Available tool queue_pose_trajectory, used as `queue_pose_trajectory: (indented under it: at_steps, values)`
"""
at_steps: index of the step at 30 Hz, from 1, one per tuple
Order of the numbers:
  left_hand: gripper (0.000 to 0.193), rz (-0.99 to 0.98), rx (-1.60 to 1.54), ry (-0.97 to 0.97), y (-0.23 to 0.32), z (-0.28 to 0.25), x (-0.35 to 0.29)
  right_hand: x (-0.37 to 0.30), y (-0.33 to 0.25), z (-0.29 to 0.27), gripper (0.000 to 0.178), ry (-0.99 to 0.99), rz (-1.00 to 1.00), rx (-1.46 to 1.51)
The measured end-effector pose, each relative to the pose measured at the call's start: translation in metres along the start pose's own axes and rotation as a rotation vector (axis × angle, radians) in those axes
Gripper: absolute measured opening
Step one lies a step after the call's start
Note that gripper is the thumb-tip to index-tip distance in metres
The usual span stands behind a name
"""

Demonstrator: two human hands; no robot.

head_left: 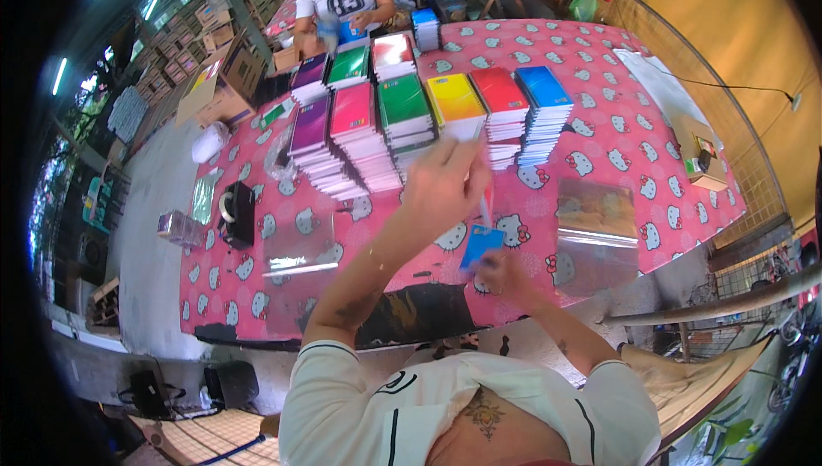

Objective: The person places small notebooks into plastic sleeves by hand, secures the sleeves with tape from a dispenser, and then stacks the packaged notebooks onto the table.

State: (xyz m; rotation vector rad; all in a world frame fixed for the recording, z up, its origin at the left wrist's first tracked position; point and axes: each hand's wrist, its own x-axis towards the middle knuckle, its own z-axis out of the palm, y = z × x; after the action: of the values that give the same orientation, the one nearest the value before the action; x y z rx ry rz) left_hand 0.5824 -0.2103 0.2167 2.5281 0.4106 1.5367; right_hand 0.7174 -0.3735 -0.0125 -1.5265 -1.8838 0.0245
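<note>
My left hand point(445, 179) is raised over the table in front of the notebook stacks, its fingers closed. A thin, pale, shiny strip point(487, 207) hangs beside its fingertips; whether the hand grips it is hard to tell. Lower and to the right, my right hand point(503, 273) has its fingers closed on a small blue notebook point(481, 246), tilted and slightly blurred. Beyond the hands stand piles of spiral notebooks: purple point(310, 128), pink point(352, 110), green point(404, 101), yellow point(455, 98), red point(500, 91) and blue point(543, 88).
Clear plastic sheets point(597, 226) lie on the pink patterned tablecloth point(612, 128), at right and left. A black case point(237, 215) is at the left, a small carton point(704, 158) at the far right. Across the table a person point(344, 0) handles a blue item. A large cardboard box point(224, 81) stands behind.
</note>
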Motion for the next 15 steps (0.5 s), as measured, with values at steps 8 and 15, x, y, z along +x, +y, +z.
queue_pose_trajectory:
  at_steps: [8,15]
  values:
    - [0.022,-0.541,0.179,-0.76,-0.031,0.092,-0.213,0.162,0.02,-0.041,0.041,0.347,0.025,0.144]
    - [0.048,-0.202,0.821,-0.032,-0.15,-0.029,-0.055,0.227,0.032,-0.037,0.043,0.214,-0.201,-0.439]
